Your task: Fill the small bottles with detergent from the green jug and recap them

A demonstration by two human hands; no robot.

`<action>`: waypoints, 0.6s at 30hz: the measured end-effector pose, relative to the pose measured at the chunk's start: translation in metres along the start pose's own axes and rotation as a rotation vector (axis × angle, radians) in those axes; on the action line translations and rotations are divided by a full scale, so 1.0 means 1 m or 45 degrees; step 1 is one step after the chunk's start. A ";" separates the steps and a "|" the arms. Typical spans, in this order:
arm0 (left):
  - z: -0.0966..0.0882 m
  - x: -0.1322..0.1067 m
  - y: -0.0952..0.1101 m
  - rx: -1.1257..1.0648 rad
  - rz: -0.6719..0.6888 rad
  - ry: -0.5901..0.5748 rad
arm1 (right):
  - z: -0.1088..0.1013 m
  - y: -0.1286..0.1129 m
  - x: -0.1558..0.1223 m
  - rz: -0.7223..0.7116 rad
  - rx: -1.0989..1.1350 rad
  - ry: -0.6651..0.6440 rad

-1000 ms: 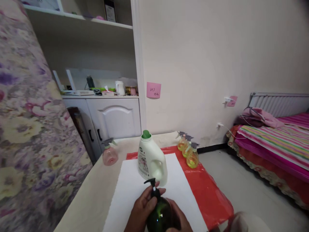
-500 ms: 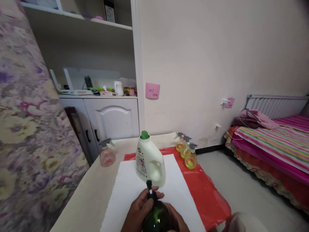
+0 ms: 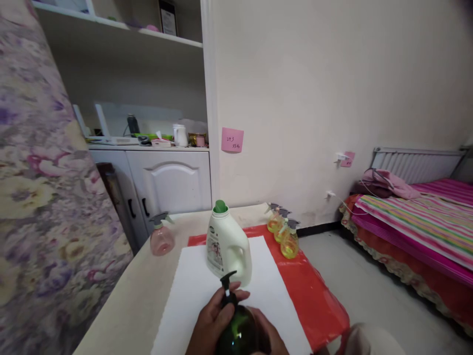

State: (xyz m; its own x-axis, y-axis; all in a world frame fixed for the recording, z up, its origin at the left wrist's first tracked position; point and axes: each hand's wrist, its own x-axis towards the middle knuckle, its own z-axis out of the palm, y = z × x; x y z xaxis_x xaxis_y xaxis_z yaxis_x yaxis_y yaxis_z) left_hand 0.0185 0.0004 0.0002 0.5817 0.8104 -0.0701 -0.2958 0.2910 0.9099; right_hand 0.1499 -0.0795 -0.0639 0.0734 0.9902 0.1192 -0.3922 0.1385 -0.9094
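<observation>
A dark green pump bottle [image 3: 238, 333] with a black pump head [image 3: 226, 283] stands on a white sheet [image 3: 192, 301] at the bottom of the view. My left hand [image 3: 209, 325] is closed around the bottle's neck, fingers pinching the pump collar. My right hand [image 3: 271, 335] wraps the bottle's right side; only part of it shows. Just behind the pump stands a white detergent jug [image 3: 229, 246] with a green cap.
A pink spray bottle [image 3: 161, 238] stands left on the beige table [image 3: 140, 296]. Three yellow spray bottles [image 3: 283, 231] sit on a red sheet [image 3: 314, 296] to the right. White cabinet [image 3: 170, 180] and shelves behind, floral fabric [image 3: 40, 197] at left, a bed [image 3: 417, 217] at right.
The pump head has turned: its spout pointed left, then was end-on, and now points up right. It sits slightly higher on its stem. Both hands stay on the bottle.
</observation>
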 end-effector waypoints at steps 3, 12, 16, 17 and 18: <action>-0.006 0.010 -0.011 0.060 0.065 0.144 | 0.001 0.001 0.001 -0.028 -0.113 0.147; -0.002 -0.004 0.002 -0.252 -0.040 -0.255 | 0.017 -0.037 -0.004 0.077 0.109 -0.297; -0.003 0.000 -0.002 -0.060 0.003 0.003 | 0.017 -0.028 -0.004 -0.004 -0.009 -0.080; -0.004 0.001 -0.004 -0.016 0.026 0.054 | 0.016 -0.024 -0.004 -0.013 -0.080 0.018; -0.004 0.002 -0.004 0.013 0.044 0.077 | 0.015 -0.021 -0.004 -0.012 -0.135 0.097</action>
State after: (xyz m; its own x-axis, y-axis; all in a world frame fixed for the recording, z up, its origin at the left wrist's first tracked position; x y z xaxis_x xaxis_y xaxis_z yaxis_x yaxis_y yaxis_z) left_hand 0.0177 0.0029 -0.0052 0.5241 0.8493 -0.0630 -0.3067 0.2572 0.9164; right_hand 0.1436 -0.0858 -0.0391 0.1474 0.9839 0.1012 -0.2926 0.1411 -0.9458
